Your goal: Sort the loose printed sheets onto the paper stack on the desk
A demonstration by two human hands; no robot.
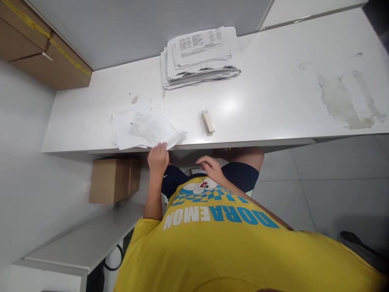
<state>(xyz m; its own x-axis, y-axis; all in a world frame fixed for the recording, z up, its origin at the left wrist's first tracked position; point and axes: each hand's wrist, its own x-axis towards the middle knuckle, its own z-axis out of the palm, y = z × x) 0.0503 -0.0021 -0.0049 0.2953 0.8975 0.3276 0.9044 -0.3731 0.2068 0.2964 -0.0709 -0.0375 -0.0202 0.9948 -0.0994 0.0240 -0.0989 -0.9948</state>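
At the front edge of the white table, my left hand (158, 159) is closed on the near corner of a printed sheet of paper (161, 129). The sheet lies at an angle over other loose printed papers (126, 132), its right corner lifted a little. Over my lap, just below the table edge, my right hand (212, 168) hovers with its fingers loosely bent and partly apart; I see nothing in it. A cream stapler (208, 122) rests on the table to the right of the papers, touched by neither hand.
A thick stack of printed papers (200, 54) sits at the back of the white table (273, 89) against a grey panel. Cardboard boxes are at the upper left (60, 61) and below the table (109, 180). A worn patch (346, 101) marks the tabletop's right side.
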